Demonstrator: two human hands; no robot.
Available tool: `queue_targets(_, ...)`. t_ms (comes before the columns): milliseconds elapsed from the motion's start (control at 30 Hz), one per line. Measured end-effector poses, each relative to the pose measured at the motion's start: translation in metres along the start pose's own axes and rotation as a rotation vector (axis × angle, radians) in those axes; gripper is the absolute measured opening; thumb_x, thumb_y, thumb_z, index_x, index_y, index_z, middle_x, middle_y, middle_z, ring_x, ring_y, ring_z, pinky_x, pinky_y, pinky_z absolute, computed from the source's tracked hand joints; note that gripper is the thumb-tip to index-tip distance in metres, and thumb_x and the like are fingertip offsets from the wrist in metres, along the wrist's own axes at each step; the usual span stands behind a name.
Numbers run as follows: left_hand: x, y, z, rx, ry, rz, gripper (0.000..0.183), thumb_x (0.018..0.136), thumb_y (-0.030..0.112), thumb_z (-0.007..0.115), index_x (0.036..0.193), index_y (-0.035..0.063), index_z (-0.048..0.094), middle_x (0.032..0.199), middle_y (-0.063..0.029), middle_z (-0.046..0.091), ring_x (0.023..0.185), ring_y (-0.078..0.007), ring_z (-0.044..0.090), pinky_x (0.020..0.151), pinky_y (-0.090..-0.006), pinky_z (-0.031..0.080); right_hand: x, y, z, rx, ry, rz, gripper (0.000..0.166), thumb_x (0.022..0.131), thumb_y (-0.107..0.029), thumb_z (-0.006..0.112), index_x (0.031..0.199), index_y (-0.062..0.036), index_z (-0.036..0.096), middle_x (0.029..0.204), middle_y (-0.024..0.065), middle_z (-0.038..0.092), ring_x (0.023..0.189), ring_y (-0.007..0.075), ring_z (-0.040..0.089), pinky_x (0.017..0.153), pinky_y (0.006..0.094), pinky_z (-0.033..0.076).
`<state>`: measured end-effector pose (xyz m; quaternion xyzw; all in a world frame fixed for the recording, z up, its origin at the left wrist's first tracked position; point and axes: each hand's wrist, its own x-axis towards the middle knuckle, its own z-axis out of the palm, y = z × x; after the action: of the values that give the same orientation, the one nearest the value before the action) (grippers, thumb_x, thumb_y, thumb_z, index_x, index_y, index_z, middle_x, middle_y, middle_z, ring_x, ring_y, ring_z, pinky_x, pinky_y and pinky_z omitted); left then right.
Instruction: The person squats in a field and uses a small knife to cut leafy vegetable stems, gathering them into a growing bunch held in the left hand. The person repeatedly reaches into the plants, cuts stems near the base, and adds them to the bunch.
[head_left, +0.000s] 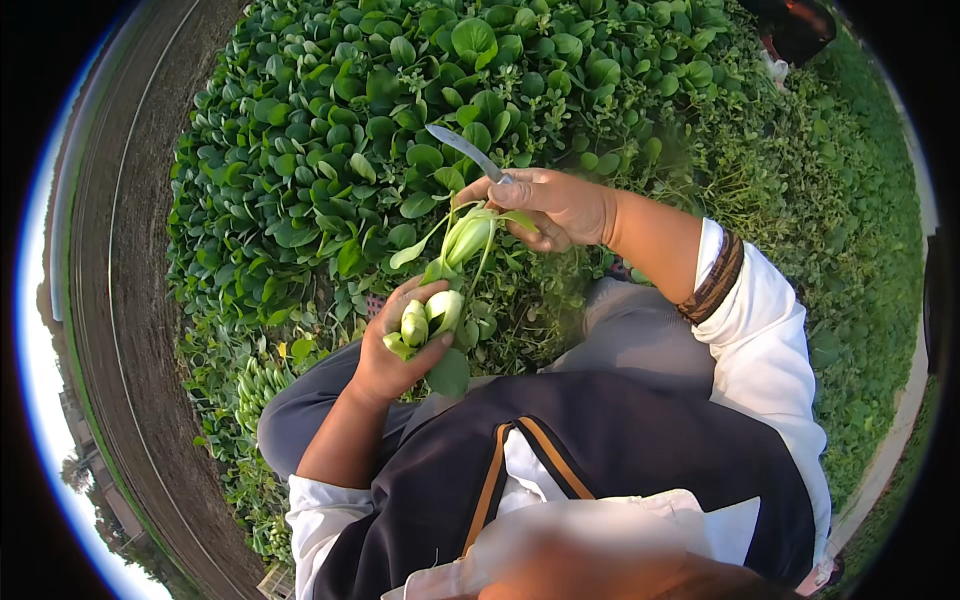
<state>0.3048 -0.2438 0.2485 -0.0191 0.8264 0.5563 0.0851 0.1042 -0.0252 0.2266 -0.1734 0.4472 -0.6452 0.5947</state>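
Note:
My left hand (394, 349) is closed around a small bunch of pale green bok choy heads (429, 319), their cut bases facing me. Above them, one more bok choy plant (466, 236) hangs at the fingers of my right hand (551, 206), with loose leaf stems trailing from it. Between thumb and fingers the same hand grips a knife (469, 150), its curved metal blade pointing up and left over the crop. The knife's handle is mostly hidden in my palm. Both hands are close together above my lap.
A dense bed of leafy greens (337, 135) grows before me, thinning into small weeds (742, 157) at right. Harvested heads (259, 390) lie piled beside my left knee. Bare soil (142, 247) runs along the left. A dark container (799, 30) stands at the upper right.

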Motion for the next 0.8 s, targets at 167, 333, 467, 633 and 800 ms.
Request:
queue_targets(167, -0.015, 0.013, -0.005, -0.173, 0.068, 0.003, 0.056, 0.075, 0.002, 0.071, 0.128, 0.0032, 0.054, 0.121, -0.0082, 0.054, 0.110, -0.0182, 0.052, 0.099, -0.0308, 0.038, -0.006, -0.015, 0.049, -0.215, 0.232, -0.104, 0.088, 0.076, -0.047, 0.079, 0.139, -0.0013, 0.039, 0.083, -0.0015, 0.053, 0.057, 0.0041, 0.046, 0.045, 0.0198, 0.036)
queue_targets(333, -0.029, 0.016, 0.000, -0.360, 0.154, 0.036, 0.055, 0.076, 0.003, 0.071, 0.128, 0.0020, 0.052, 0.118, -0.0046, 0.056, 0.107, -0.0154, 0.053, 0.096, -0.0296, 0.041, 0.004, -0.018, 0.094, -0.034, 0.319, -0.161, 0.067, 0.082, -0.043, 0.074, 0.132, -0.0066, 0.047, 0.085, -0.0019, 0.055, 0.055, 0.0044, 0.047, 0.043, 0.0174, 0.034)
queue_targets(467, -0.045, 0.024, -0.005, -0.693, 0.164, -0.047, 0.057, 0.076, 0.003, 0.071, 0.130, 0.0016, 0.050, 0.115, -0.0029, 0.056, 0.105, -0.0149, 0.053, 0.095, -0.0298, 0.042, 0.012, -0.012, 0.112, 0.274, 0.162, -0.265, 0.054, 0.090, -0.049, 0.061, 0.125, -0.0076, 0.052, 0.093, 0.0005, 0.060, 0.055, 0.0050, 0.048, 0.041, 0.0164, 0.037)
queue_targets(633, -0.056, 0.027, -0.021, -1.151, 0.143, -0.076, 0.068, 0.070, 0.006, 0.073, 0.133, 0.0048, 0.046, 0.118, -0.0087, 0.057, 0.106, -0.0228, 0.057, 0.095, -0.0379, 0.046, 0.028, 0.005, 0.105, 0.230, 0.454, -0.208, 0.050, 0.089, -0.057, 0.058, 0.107, -0.0106, 0.057, 0.098, 0.0044, 0.060, 0.057, 0.0018, 0.048, 0.041, 0.0159, 0.036)
queue_targets(800, -0.058, 0.020, -0.028, -1.151, 0.155, -0.063, 0.066, 0.071, 0.007, 0.073, 0.132, 0.0054, 0.047, 0.116, -0.0095, 0.058, 0.104, -0.0233, 0.059, 0.092, -0.0384, 0.049, 0.025, -0.001, 0.109, 0.156, 0.240, -0.281, 0.049, 0.095, -0.043, 0.054, 0.121, -0.0022, 0.054, 0.091, 0.0015, 0.058, 0.060, 0.0018, 0.049, 0.043, 0.0135, 0.038)
